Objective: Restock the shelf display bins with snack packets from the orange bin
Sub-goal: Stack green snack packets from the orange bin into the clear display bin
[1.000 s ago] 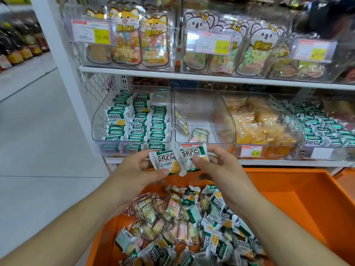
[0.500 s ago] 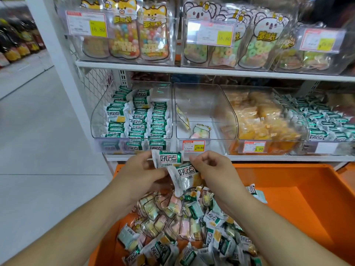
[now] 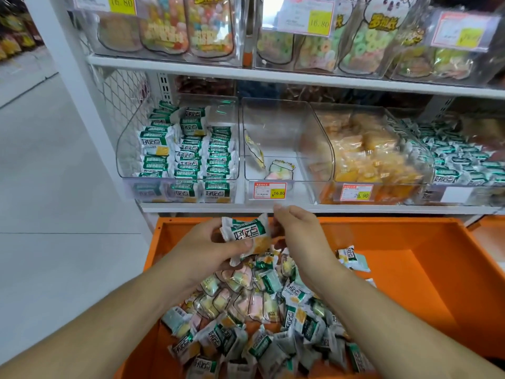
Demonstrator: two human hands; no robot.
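Green-white packets (image 3: 247, 237) gripped by left hand (image 3: 216, 246), right hand (image 3: 296, 232) loosely curled, holding nothing visible; risk: slippery stack spills into orange bin (image 3: 410, 242).

Green-and-white snack packets (image 3: 247, 233) fill the orange bin (image 3: 410, 242).

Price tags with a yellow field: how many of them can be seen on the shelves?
5. Upper shelf: left tag, middle tag, right tag. Lower shelf: one on the nearly empty bin, one on the orange-snack bin. Others may lie outside the frame.
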